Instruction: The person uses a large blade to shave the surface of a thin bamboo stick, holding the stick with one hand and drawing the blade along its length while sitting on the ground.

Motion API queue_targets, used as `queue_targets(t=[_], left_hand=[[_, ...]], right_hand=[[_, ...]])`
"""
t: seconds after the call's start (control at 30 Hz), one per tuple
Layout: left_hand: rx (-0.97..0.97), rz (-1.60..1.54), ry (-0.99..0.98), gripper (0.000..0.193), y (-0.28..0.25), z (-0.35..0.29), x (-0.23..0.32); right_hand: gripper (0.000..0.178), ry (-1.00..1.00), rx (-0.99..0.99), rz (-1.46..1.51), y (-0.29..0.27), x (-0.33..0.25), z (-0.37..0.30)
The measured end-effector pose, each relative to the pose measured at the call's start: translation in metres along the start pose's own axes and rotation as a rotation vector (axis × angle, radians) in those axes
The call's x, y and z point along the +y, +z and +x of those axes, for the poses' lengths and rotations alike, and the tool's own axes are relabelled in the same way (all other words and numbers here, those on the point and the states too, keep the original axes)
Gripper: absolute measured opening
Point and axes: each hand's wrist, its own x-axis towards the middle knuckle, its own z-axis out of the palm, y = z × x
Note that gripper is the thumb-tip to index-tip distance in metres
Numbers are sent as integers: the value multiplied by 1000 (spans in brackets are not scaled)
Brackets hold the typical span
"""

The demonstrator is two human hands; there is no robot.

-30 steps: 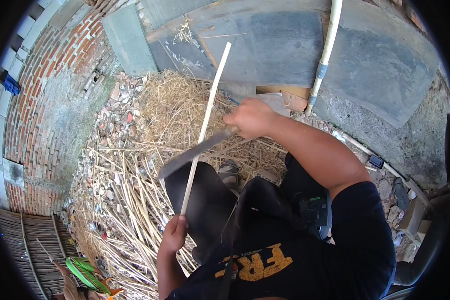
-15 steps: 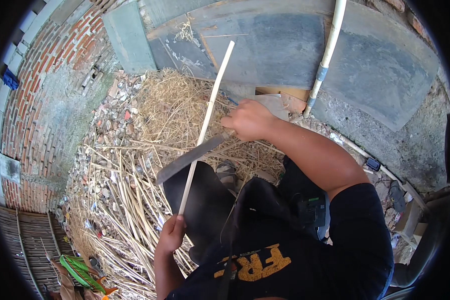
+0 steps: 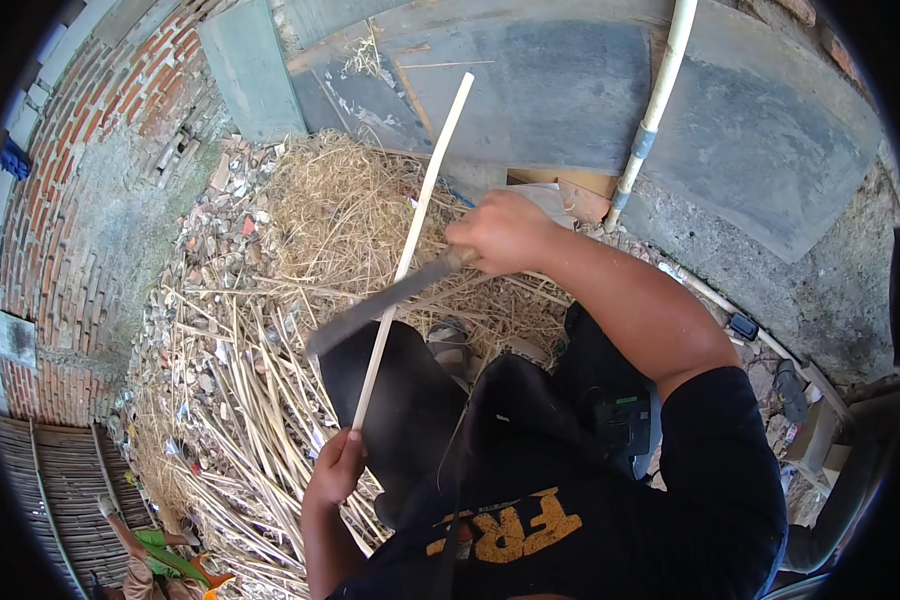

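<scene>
While my left hand (image 3: 337, 466), lower left of centre, holds the stick (image 3: 422, 205) by its lower end, my right hand (image 3: 505, 232), above centre, is closed round the knife (image 3: 350, 322). Its blade crosses the stick, which slants toward top centre. I see straw (image 3: 335, 210) upper left, canes (image 3: 270, 420) lower left.

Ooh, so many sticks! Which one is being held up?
The long, pale stick gripped near its lower end by the left hand, with the knife crossing it. The other sticks lie in a loose pile.
</scene>
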Motion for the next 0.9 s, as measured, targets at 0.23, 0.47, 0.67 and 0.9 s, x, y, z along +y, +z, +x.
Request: queue_targets(t=[0.23,0.47,0.67,0.9], left_hand=[[-17,-38,-101,37,-4,-5,14],[201,542,198,35,2,-12,15],[337,551,73,30,-8,-57,-11],[435,596,121,38,17,-55,-30]], right_hand=[[20,592,117,185,16,67,-9],[31,592,232,206,-6,69,-21],[37,556,177,219,-22,63,-31],[21,295,185,163,-19,35,-18]])
